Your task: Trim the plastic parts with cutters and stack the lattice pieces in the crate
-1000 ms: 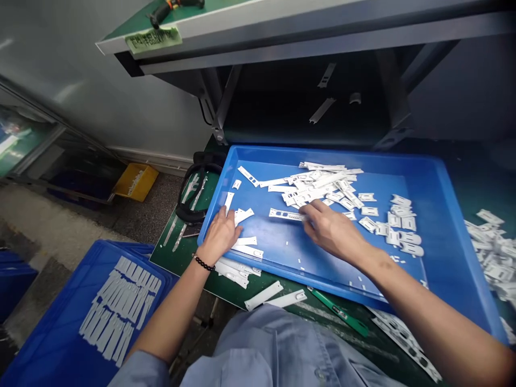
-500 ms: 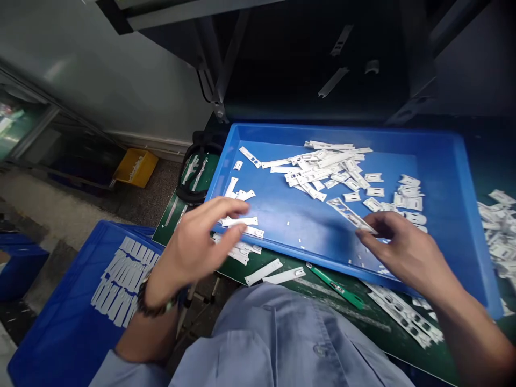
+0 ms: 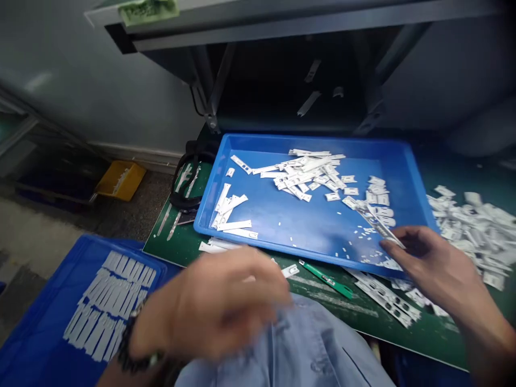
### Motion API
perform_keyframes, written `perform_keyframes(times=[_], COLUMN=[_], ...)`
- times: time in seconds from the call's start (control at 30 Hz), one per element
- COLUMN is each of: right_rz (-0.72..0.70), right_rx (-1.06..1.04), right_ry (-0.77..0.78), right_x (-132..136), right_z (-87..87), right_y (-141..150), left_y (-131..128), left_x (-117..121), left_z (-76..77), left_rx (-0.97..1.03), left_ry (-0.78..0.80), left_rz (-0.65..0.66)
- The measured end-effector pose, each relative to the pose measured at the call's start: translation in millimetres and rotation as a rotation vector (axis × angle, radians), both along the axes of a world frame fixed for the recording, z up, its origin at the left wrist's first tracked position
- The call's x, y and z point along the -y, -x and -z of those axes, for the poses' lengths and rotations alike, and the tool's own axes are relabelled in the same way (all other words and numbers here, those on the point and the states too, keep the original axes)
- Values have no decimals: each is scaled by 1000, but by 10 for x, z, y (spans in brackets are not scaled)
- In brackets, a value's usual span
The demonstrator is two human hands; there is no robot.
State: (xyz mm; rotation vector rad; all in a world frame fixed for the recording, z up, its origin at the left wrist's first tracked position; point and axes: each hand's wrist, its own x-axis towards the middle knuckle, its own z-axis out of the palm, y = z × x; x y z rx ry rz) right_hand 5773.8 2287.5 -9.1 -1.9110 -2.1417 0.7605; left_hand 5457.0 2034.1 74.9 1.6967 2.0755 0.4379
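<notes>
A blue tray (image 3: 407,177) on the green bench holds a scatter of white plastic strips and tabs (image 3: 310,172). My right hand (image 3: 431,263) is at the tray's near right corner, its fingers pinched on one long white strip (image 3: 377,223) that slants up over the tray. My left hand (image 3: 226,301) is low in front of my lap, off the tray and smeared by motion, so its fingers do not show clearly. A few white strips (image 3: 231,215) lie at the tray's left end.
A blue crate (image 3: 48,344) at lower left carries rows of white strips (image 3: 108,301). More white pieces (image 3: 471,226) lie on the green mat at right. A green-handled tool (image 3: 326,279) lies by the tray's near edge. A yellow bin (image 3: 121,180) sits on the floor.
My left hand left the tray's left end and dropped toward my lap. My right hand picked up a long strip from the tray's middle and carried it to the near right corner.
</notes>
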Motion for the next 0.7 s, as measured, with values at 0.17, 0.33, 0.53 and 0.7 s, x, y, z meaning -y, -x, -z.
perform_keyframes(times=[0.17, 0.33, 0.53, 0.7], right_rz=[195, 285, 173, -133], right_rx=[-183, -413, -671, -467], right_ry=[-58, -143, -171, -32], right_x=[79, 6, -423, -649], right_z=[-174, -251, -143, 22], right_y=[-239, -217, -242, -176], left_y=[496, 538, 542, 649], left_x=[-977, -1338, -1381, -1422], left_z=[655, 918, 979, 1132], left_rx=[-1, -37, -167, -328], left_ry=[85, 293, 367, 337], left_rz=[147, 238, 212, 75])
